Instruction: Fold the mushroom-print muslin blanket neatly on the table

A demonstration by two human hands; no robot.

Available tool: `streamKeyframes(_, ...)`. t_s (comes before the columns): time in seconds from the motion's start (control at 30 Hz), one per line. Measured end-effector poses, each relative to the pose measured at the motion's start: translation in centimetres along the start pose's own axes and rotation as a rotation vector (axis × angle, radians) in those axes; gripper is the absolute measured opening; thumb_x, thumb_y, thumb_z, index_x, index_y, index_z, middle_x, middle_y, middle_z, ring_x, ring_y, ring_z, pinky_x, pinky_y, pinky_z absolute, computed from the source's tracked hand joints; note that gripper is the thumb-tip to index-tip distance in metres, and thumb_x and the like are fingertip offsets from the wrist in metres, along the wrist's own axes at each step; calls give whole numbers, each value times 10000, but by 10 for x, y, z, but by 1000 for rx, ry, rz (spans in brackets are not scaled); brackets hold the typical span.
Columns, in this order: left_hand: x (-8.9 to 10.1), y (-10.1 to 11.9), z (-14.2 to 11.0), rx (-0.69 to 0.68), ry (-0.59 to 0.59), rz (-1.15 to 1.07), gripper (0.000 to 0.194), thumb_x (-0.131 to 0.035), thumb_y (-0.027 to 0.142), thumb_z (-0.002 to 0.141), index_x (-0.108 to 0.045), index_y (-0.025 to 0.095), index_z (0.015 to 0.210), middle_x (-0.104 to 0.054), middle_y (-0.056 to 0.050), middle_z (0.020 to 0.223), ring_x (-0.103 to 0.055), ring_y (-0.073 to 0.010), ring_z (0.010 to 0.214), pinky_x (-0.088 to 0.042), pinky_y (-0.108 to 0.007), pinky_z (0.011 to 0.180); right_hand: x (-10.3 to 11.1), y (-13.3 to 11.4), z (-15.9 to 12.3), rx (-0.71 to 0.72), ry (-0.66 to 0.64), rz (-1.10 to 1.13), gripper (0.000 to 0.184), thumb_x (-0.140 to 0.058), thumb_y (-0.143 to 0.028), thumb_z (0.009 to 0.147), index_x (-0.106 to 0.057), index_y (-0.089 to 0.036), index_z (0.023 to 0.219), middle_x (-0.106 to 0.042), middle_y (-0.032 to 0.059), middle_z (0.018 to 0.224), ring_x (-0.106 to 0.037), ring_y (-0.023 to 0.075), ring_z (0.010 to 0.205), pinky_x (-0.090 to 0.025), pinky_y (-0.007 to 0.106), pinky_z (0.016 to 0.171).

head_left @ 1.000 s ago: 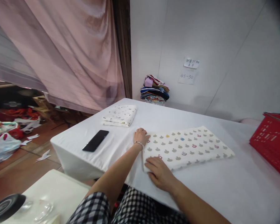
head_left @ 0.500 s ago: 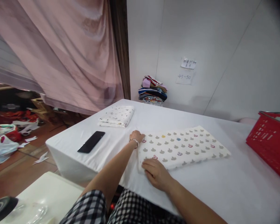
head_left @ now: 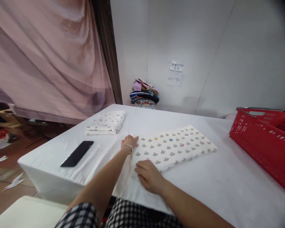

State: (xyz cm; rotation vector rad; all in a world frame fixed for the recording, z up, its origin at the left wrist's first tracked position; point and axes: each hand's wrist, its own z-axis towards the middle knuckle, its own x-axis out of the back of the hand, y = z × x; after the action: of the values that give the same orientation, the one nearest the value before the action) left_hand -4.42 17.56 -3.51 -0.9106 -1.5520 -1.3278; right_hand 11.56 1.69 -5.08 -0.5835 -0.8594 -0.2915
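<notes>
A white cloth [head_left: 171,148] with grey, red, yellow and blue mushroom-like prints lies folded in a long strip on the table. At its far left corner is my left hand [head_left: 129,142], a bracelet on the wrist, with fingers curled onto the fabric. My right hand [head_left: 149,177] grips the near left edge, its fingers together on top and the thumb lower down. The fingertips of both hands are partly hidden. To the left of my left hand sits a second folded white cloth [head_left: 106,123] with small dark prints.
A black phone [head_left: 78,154] lies near the left edge of the white-covered table [head_left: 180,193]. On the right stands a red plastic basket [head_left: 263,142]. Behind the table are a pile of folded fabrics [head_left: 144,94] and a wall with paper notes [head_left: 174,79]. Pink curtains [head_left: 49,57] hang at left.
The view has turned to the right, so the table's things appear further left and more of the red basket shows. Both hands stay at the same places on the mushroom-print cloth.
</notes>
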Motion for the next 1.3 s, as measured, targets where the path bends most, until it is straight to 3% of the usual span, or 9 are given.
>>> streamKeyframes(0.37,1,2,-6,1,51,66,425,-282,374,882,-657,177,915,-587,-141,1192,-488,-263,1160,-338,-411,946,4,-4,-2,-74,-127,-14,237,-487,-200,843,-526,-204,1077,-560,71,1126,-438,202,1122,-283,418,994)
streamKeyframes(0.57,-1,-3,-3,33,41,31,441,-302,406,880,-680,193,803,-688,-105,982,-593,-217,1001,-394,-320,855,4,-5,-5,-83,-144,-12,287,-456,-181,851,-515,-211,1130,-540,78,1192,-413,210,1173,-247,452,1034)
streamKeyframes(0.73,-4,-7,-3,26,80,40,408,-375,456,841,-671,175,839,-622,-122,1139,-520,-247,1126,-358,-351,926,3,-4,-7,-96,-154,-32,328,-449,-186,856,-509,-209,1178,-517,86,1256,-395,208,1213,-248,453,1050)
streamKeyframes(0.93,1,3,-1,15,107,45,335,-440,333,819,-574,214,1102,-572,-95,1221,-526,-222,1119,-388,-374,931,2,-6,-8,-107,-211,-117,405,-433,-255,889,-444,-232,1293,-418,79,1392,-299,238,1307,-179,502,1083)
streamKeyframes(1.03,-3,19,-6,-141,146,71,404,-400,277,847,-468,277,1245,-423,-25,1403,-347,-185,1296,-227,-389,1082,-1,-5,-10,-104,-257,-118,451,-456,-270,875,-416,-241,1323,-417,68,1397,-307,229,1307,-180,495,1090)
streamKeyframes(1.1,-9,27,-9,-352,110,122,428,-354,333,875,-415,303,1297,-315,19,1475,-220,-171,1361,-97,-408,1129,-4,-4,-10,-104,-261,-123,461,-456,-262,871,-414,-244,1330,-414,62,1402,-305,227,1311,-181,491,1093)
streamKeyframes(1.17,-16,29,-9,-451,-14,172,489,-288,450,886,-359,295,1344,-257,13,1501,-178,-188,1378,-67,-451,1131,-6,-3,-11,-94,-261,-129,468,-451,-255,870,-413,-242,1336,-410,64,1406,-308,232,1309,-178,491,1095)
streamKeyframes(1.3,-23,26,-2,-298,-195,187,658,-201,607,848,-260,258,1402,-265,-37,1498,-199,-228,1372,-144,-524,1098,-7,-3,-11,-83,-262,-140,488,-442,-254,874,-392,-226,1359,-394,80,1416,-300,245,1312,-158,500,1097)
